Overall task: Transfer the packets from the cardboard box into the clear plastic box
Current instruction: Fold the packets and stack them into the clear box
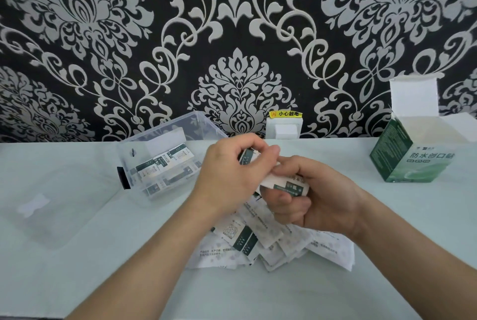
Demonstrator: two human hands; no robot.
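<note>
Head view shows the clear plastic box (154, 129) open at the back left of the pale table (77, 281), with several packets (165, 162) lying inside and a clear lid (59, 203) flat beside it. The green cardboard box (410, 157) stands far right, top flap up, contents unseen. The left hand (222, 172) pinches a single packet (247, 157) and the right hand (320, 198) grips a small stack (286, 183) above a loose pile (258, 242), before damask wallpaper (237, 35).
</note>
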